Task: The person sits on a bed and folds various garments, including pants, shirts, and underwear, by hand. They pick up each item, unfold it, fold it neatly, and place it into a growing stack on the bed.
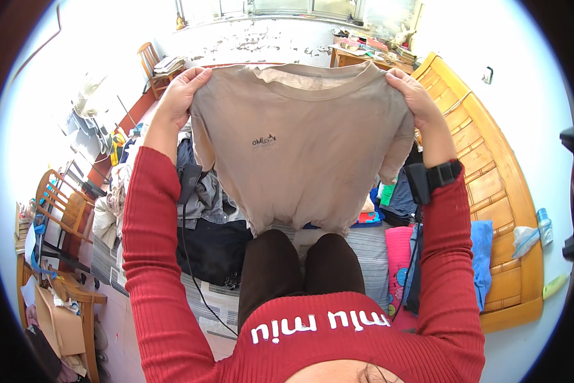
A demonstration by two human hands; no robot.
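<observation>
A greyish-beige T-shirt (301, 143) hangs spread out between my hands, its neckline at the top and a small dark print on its chest. My left hand (186, 88) pinches one shoulder of it, on the left of the picture. At the right, my right hand (411, 93) grips the other shoulder. The lower hem reaches down near my knees and looks bunched. Part of the bed and the clothes behind the shirt are hidden by it.
Dark trousers or cloth (215, 251) and grey garments lie on the striped bed sheet (371, 258) at the left. Several garments, with a pink quilted cloth (399, 249), lie at the right. A wooden headboard (497, 210) stands beyond them. Wooden chairs (64, 201) stand at the far left.
</observation>
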